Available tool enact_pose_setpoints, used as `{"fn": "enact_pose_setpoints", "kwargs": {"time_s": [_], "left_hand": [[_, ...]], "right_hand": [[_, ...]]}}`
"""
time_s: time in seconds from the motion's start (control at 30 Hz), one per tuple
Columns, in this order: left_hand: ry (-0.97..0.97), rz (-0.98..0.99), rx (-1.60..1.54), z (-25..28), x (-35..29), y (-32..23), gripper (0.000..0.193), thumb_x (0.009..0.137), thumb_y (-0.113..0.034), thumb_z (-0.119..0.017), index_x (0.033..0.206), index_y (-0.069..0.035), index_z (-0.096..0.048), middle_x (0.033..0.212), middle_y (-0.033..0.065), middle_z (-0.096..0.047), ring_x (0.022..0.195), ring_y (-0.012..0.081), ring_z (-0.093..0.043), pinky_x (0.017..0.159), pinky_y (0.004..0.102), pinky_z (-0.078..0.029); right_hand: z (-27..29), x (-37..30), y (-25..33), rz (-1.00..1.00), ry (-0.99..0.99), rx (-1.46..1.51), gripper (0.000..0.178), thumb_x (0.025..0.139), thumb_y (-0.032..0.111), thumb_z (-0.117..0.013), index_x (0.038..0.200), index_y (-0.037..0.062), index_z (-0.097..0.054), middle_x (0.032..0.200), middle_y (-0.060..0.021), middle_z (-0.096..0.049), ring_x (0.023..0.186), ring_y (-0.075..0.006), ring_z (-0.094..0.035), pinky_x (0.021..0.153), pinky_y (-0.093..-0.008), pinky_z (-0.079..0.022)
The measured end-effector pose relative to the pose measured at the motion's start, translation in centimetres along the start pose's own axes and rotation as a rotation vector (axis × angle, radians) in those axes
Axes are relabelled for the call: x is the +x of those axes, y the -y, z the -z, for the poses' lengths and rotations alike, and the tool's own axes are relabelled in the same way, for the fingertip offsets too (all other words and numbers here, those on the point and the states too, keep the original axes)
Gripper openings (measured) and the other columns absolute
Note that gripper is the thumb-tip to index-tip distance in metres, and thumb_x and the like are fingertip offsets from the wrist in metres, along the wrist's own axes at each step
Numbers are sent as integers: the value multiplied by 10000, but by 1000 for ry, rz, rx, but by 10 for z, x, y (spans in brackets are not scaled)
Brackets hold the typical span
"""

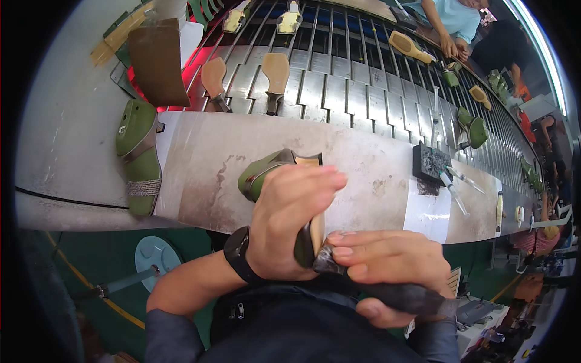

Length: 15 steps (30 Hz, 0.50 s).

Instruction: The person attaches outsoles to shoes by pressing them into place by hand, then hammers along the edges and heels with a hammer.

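Note:
A green high-heeled shoe point(263, 173) lies on its side on the bench, heel to the far side and pale sole turned right. My left hand point(290, 209) is wrapped over its middle and hides much of it; the toe end shows below my palm. In my right hand point(396, 260) is a dark, thick-handled tool point(405, 296) with a greyish, film-wrapped end. That end touches the sole edge near the toe; its exact kind is not clear. Another green shoe point(140, 157) with a glittery strap lies at the left.
Beyond the bench point(357, 175) runs a metal slatted conveyor point(345, 91) carrying soles point(276, 75) and green shoes point(473, 128). A black block point(428, 162) and syringes point(454, 192) lie at the right. A cardboard piece point(158, 63) stands far left. A co-worker point(457, 27) sits across.

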State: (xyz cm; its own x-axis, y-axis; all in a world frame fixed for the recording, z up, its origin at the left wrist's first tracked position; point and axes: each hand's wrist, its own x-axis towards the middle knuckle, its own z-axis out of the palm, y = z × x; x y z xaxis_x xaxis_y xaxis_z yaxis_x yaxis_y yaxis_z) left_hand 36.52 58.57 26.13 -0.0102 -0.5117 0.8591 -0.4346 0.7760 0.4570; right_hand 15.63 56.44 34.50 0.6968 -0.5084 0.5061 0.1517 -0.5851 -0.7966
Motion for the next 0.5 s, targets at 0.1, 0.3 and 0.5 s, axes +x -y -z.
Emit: {"fn": "enact_pose_setpoints", "kwargs": {"time_s": [0.1, 0.3, 0.5], "left_hand": [[-14, -63, 130, 1, -62, -12, 771, 885, -333, -877, 1483, -138, -431, 1433, 191, -586, 1279, 376, -640, 1144, 638, -417], [240, 18, 385, 11, -156, -4, 1200, 831, -576, -874, 1653, -119, -128, 1568, 266, -416, 1474, 451, -445, 1236, 757, -200], [110, 59, 349, 4, -167, 1, 647, 1012, -427, -722, 1479, -110, -406, 1454, 159, -603, 1399, 365, -550, 1267, 719, -200]], "right_hand": [[-24, -42, -25, -325, -172, 123, 295, 897, 62, -784, 1152, -64, -703, 1201, -265, -754, 1112, -368, -762, 997, -443, -609], [-92, -107, -55, -861, -633, 598, 287, 1004, 89, -633, 1228, -90, -655, 1256, -270, -740, 1185, -292, -716, 1077, -401, -536], [-107, -130, -59, -786, -598, 603, 274, 984, 87, -634, 1198, -83, -657, 1251, -283, -737, 1201, -323, -712, 1101, -429, -522]]}}
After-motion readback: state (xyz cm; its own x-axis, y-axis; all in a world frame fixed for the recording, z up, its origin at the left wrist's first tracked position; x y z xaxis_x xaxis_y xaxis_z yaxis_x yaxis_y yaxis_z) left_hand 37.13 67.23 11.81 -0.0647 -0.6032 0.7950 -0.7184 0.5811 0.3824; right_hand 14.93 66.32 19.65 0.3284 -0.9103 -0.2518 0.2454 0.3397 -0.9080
